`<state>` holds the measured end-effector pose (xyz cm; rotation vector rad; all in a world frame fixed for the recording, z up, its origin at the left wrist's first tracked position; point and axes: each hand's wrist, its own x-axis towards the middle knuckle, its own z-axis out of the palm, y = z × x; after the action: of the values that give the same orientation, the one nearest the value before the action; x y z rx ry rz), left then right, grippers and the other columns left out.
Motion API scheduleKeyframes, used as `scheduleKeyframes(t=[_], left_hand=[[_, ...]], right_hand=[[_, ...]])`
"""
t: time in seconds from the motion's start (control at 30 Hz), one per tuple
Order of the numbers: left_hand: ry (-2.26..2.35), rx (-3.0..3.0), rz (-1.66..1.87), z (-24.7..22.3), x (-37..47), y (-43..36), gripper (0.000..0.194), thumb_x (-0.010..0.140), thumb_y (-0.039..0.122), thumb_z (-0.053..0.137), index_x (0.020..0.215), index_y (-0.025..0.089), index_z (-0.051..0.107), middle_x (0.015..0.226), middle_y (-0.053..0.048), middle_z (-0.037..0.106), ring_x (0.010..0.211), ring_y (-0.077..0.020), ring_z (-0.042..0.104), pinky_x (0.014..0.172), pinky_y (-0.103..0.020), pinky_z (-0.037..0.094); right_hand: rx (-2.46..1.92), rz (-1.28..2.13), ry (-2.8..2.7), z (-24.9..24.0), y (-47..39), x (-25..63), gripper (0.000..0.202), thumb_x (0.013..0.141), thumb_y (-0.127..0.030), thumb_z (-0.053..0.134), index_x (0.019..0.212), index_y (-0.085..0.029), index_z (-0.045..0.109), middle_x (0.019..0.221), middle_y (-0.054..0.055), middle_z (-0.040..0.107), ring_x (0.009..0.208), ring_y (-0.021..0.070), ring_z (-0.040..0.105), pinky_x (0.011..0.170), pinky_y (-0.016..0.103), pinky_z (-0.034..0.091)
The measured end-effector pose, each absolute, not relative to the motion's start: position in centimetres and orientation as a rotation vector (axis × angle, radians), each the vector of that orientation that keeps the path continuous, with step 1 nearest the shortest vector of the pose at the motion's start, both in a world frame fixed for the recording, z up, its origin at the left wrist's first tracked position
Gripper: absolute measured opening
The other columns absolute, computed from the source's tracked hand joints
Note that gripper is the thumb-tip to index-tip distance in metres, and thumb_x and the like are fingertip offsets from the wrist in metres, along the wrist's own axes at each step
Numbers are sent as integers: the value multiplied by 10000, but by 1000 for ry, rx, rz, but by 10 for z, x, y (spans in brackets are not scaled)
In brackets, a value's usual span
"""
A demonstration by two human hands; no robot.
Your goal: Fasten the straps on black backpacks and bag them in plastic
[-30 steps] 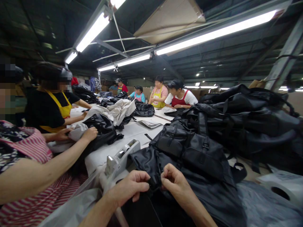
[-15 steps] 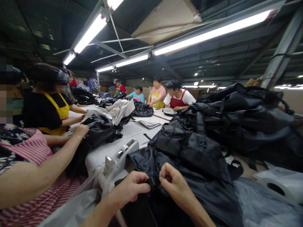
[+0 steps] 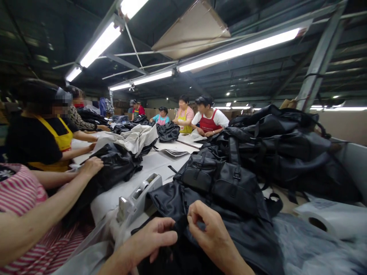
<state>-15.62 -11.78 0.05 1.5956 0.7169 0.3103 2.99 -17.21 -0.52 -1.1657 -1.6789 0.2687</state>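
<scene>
"Head view first: what is the grip doing?"

"The right hand (image 3: 210, 231) is curling its index finger and thumb together, pinching a bit of dark material on the black backpack (image 3: 246, 191). The left hand (image 3: 147, 238) is hovering close against the same material, its thumb and index finger standing slightly apart; whether it is holding anything, nobody is able to tell from here."

"And what is changing?"

"Half a second ago the left fingertips were closing nearer to that dark piece; now they are loosening a little, while the right ones are staying put. That is probably leaving the right hand doing most of the holding. The view is also swinging a little, so everything is sliding left in it."

"How is the backpack looking?"

"It is lying on the bench (image 3: 160, 164), pockets facing up, its near part spreading under both hands. The material is looking smooth, soft and slightly shiny, creasing near the fingers. A strap (image 3: 234, 152) is running down to a buckle (image 3: 236, 176) over one pocket."

"What is sitting around it?"

"A pale dispenser (image 3: 137, 196) is standing beside it on the left, a heap of black bags (image 3: 281, 145) is rising beyond on the right, and a white roll (image 3: 338, 217) is resting nearer, by some clear plastic (image 3: 304, 244)."
</scene>
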Motion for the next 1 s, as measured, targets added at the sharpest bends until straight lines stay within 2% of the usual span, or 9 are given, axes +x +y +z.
scheduleKeyframes(t=[0.07, 0.13, 0.23, 0.37, 0.43, 0.53, 0.67, 0.8, 1.0], left_hand=[[696, 1655, 265, 9, -155, -122, 312, 813, 411, 538, 975, 162, 631, 714, 1, 667, 488, -92, 529, 360, -156, 285], [696, 1706, 306, 14, -155, -126, 256, 840, 352, 509, 929, 163, 657, 729, 2, 675, 549, -105, 557, 425, -169, 341], [731, 1877, 525, 16, -160, -124, 162, 823, 267, 556, 797, 175, 686, 793, 5, 691, 748, -153, 598, 658, -223, 431], [699, 1864, 755, 17, -168, -113, 182, 840, 362, 612, 872, 205, 699, 889, -10, 725, 884, -221, 626, 810, -284, 440], [635, 1695, 818, 20, -165, -110, 232, 824, 417, 637, 906, 207, 694, 895, -14, 727, 873, -216, 626, 808, -283, 442], [591, 1508, 876, 29, -144, -108, 236, 791, 409, 672, 865, 185, 677, 817, -7, 707, 795, -170, 600, 758, -252, 426], [546, 1287, 739, 19, -93, -101, 294, 706, 384, 728, 871, 162, 626, 759, -1, 677, 714, -133, 589, 714, -245, 426], [677, 1215, 547, -23, -39, -84, 305, 594, 316, 782, 722, 156, 556, 646, -7, 637, 592, -134, 582, 637, -276, 446], [854, 1260, 406, -60, -5, -64, 237, 891, 230, 623, 689, 165, 517, 578, 55, 580, 505, -101, 560, 566, -249, 474]], right_hand=[[-1151, 394, -1582, 0, -174, 33, 137, 856, -206, 490, 724, -225, 457, 721, -20, 522, 670, 140, 527, 629, 246, 420], [-1212, 497, -1394, 4, -175, 43, 126, 871, -335, 537, 825, -218, 531, 771, 1, 583, 717, 167, 593, 671, 271, 476], [-1319, 485, -1144, 7, -177, 71, 269, 855, -467, 545, 937, -212, 568, 875, 54, 650, 838, 230, 664, 735, 329, 526], [-1545, 277, -1237, 9, -186, 102, 187, 886, -399, 496, 866, -234, 581, 816, 42, 667, 800, 234, 671, 723, 341, 497], [-1746, 230, -1404, 7, -190, 105, 136, 888, -282, 487, 813, -233, 590, 789, 43, 681, 791, 234, 664, 732, 342, 472], [-2118, 289, -1633, 0, -192, 97, 147, 832, -116, 534, 832, -195, 657, 930, 103, 734, 944, 271, 667, 820, 354, 451], [-2292, 331, -1686, -4, -189, 89, 207, 845, -96, 547, 962, -154, 709, 1042, 157, 739, 1049, 307, 657, 859, 363, 444], [-2283, 292, -1628, -4, -188, 94, 252, 871, -63, 497, 1008, -139, 694, 1036, 143, 744, 1036, 254, 673, 854, 308, 442], [-2283, 284, -1596, -9, -187, 97, 236, 839, -70, 540, 960, -150, 726, 1018, 138, 752, 1017, 281, 677, 833, 323, 448]])
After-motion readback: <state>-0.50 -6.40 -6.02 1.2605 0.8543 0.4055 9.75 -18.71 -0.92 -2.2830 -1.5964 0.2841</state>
